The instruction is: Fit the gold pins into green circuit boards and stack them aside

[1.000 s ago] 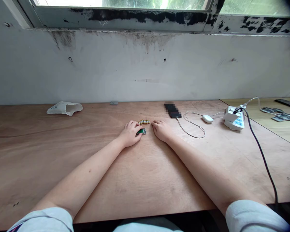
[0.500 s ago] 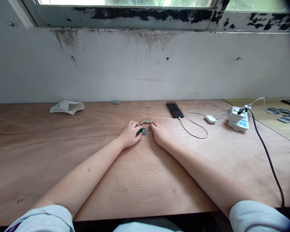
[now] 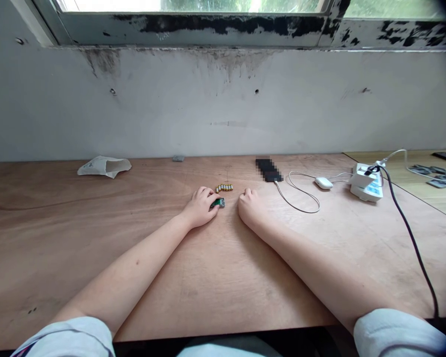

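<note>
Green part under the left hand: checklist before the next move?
1. Left hand on the green part: fingers curled over it, part lying on the table. Ok.
2. Which way the green part faces: too small to read. Cannot tell.
3. Right hand free: curled with knuckles up, palm hidden. Cannot tell.
4. Row of yellow cylinders: lined up just beyond the green part, apart from the right hand. Ok.
5. White cable: loops to the right of the right hand, apart from it. Ok.
</note>
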`<state>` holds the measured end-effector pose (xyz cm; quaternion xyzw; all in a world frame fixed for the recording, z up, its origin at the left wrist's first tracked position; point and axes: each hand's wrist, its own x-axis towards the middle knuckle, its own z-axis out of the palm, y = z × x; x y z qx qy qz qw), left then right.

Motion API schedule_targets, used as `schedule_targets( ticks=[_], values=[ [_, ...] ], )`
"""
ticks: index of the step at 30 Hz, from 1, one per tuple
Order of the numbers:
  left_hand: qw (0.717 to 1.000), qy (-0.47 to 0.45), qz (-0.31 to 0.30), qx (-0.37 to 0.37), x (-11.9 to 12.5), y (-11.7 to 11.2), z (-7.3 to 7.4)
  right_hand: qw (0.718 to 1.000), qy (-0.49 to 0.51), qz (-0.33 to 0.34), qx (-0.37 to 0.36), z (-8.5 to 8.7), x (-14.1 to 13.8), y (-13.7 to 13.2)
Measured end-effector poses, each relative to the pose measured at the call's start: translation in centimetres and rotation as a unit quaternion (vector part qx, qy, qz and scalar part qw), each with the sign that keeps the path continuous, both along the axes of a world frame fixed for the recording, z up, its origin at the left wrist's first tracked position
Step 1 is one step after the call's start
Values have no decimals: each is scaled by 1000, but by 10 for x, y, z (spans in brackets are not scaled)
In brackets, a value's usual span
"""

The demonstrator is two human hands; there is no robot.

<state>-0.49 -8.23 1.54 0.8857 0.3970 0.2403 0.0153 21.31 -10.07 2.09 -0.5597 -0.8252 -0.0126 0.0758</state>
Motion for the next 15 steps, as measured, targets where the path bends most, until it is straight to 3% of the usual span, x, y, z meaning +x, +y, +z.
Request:
schedule_targets(
  ticks=[3,7,12,15],
  values=[
    [1000,-1,1,-5,0,0,0,999,-44,-9,19,6,-12,-10],
    [1000,3,3,-7,0,-1,1,997,-71,33,17,13,-20,-17],
    [1000,-11,14,-14,1,0,2,997,-66,-31,23,16,-15,-15],
    [999,-11,32,-16,1,1,1,997,-78,-27,3,20,-13,-16]
  ],
)
